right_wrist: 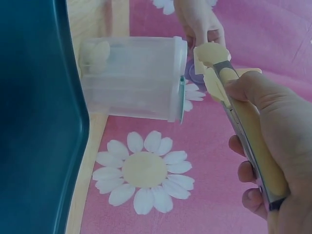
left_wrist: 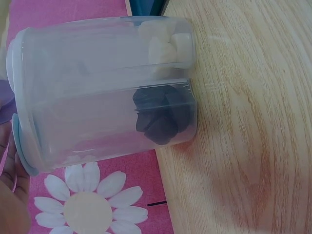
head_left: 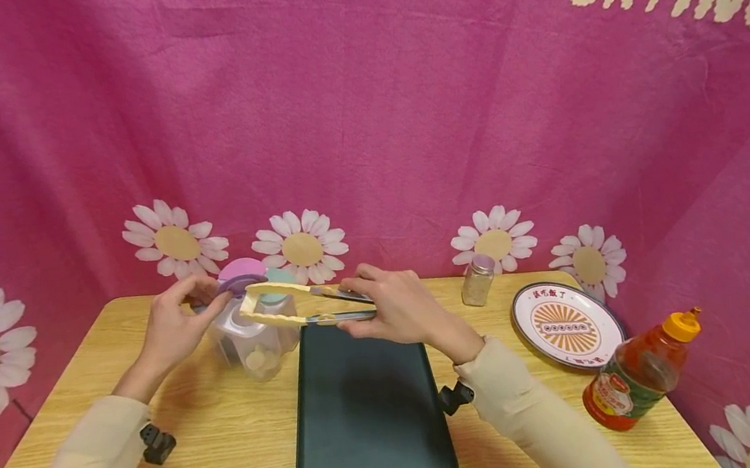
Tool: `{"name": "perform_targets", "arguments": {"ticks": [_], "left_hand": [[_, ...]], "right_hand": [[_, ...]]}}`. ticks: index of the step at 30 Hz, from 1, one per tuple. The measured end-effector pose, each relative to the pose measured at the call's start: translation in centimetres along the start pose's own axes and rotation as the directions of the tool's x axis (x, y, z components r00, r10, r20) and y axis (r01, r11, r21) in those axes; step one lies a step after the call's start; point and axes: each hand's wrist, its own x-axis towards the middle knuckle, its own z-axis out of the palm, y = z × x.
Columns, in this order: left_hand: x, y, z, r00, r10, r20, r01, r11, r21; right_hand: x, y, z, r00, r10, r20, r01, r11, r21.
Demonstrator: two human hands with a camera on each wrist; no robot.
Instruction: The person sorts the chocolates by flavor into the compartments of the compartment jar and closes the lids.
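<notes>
A clear plastic container (head_left: 259,353) with separate compartments stands at the back left, its pink lid (head_left: 242,267) and purple lid (head_left: 241,284) raised. My left hand (head_left: 178,320) pinches the purple lid at its edge. Pale pieces (left_wrist: 163,46) and dark pieces (left_wrist: 163,112) lie at the bottom of different compartments. My right hand (head_left: 391,306) grips a pair of tongs (head_left: 339,317) by the metal arms, thumb on one side and fingers on the other. The cream tips (head_left: 264,302) of the tongs are over the container's top, close to the purple lid.
A dark rectangular tray (head_left: 370,422) lies in front of the container. Toward the right are a small shaker jar (head_left: 478,281), a round plate (head_left: 531,304) with a printed pattern and a red sauce bottle (head_left: 638,373) with a yellow cap. A pink flowered cloth (head_left: 365,149) hangs behind the table.
</notes>
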Motion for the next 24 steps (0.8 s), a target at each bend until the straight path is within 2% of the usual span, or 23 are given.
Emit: {"name": "perform_targets", "arguments": {"ticks": [11,18,24], "left_hand": [[-0.1,0.0,0.0,1.0,0.0,0.003,0.0,1.0,0.006],[0.0,0.0,0.1,1.0,-0.004,-0.003,0.004,1.0,0.003],[0.0,0.0,0.0,1.0,-0.006,-0.003,0.006,1.0,0.0]], "right_hand": [[0.0,0.2,0.4,1.0,0.017,0.016,-0.017,1.0,0.003],[-2.3,1.0,-0.3,0.999,0.026,-0.042,-0.027,1.0,-0.009],[-5.0,2.1,-1.0,0.995,0.073,-0.068,-0.073,0.997,0.012]]}}
